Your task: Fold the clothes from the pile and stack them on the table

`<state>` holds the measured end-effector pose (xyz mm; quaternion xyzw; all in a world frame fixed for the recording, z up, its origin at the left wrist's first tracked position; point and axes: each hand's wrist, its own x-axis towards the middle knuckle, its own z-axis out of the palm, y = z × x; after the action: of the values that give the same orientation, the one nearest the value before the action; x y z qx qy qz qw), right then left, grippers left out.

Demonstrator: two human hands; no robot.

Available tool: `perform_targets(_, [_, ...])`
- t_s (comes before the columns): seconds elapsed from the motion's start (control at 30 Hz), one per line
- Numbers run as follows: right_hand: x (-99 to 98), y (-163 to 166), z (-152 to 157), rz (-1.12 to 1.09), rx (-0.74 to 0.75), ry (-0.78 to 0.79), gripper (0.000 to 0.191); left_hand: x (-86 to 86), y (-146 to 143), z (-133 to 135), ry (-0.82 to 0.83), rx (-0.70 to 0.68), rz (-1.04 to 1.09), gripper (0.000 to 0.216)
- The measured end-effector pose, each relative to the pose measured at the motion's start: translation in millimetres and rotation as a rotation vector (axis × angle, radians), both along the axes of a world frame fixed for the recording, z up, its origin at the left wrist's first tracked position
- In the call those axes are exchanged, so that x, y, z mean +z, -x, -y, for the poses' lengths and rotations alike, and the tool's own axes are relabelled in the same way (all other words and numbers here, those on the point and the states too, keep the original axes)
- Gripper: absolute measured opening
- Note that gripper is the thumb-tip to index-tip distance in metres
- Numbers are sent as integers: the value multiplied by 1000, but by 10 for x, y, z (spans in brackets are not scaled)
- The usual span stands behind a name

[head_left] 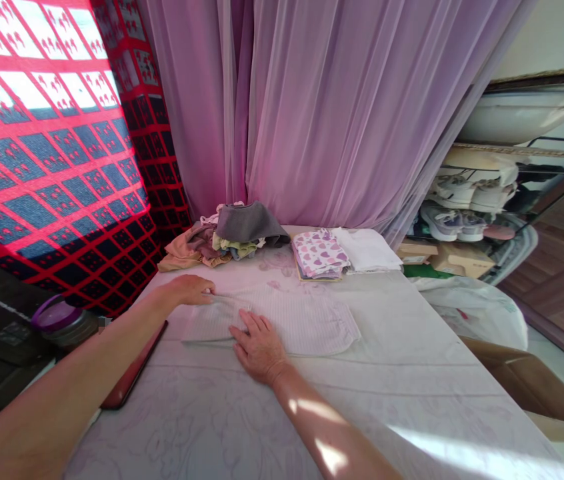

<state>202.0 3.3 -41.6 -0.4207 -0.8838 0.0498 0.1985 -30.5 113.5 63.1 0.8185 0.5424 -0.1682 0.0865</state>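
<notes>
White ribbed garment (312,321) lies under the right fingers (252,325) (spread).

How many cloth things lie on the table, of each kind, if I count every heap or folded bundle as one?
Loose heap of clothes: 1
Folded bundles, the heart-print bundle and the white bundle: 2
Pale garment, laid flat: 1
Total: 4

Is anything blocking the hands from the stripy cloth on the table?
No, nothing visible is in the way. The right hand lies on the striped cloth, and the left hand is at its edge. The clothes pile sits farther back.
</notes>
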Motion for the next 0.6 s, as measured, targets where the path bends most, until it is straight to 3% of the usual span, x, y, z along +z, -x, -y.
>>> perform_targets(0.1, [-38, 1, -2, -55, -53, -31, 43, -33, -43, 30, 15, -90, 24, 33])
perform_targets(0.23, [-71, 3, -13, -145, -205, -29, 45, -59, -62, 81, -89, -129, 8, 24])
perform_targets(0.33, [-70, 2, -14, -171, -260, -4, 50, -101, 4, 135, -213, -43, 46, 25])
perform_targets(0.5, [-5, -6, -7, -127, -254, 67, 52, -248, 16, 430, -388, 280, 274, 40])
perform_targets(0.6, [30, -6, -12, -91, -257, 96, 48, -350, -165, 705, -376, 277, 325, 34])
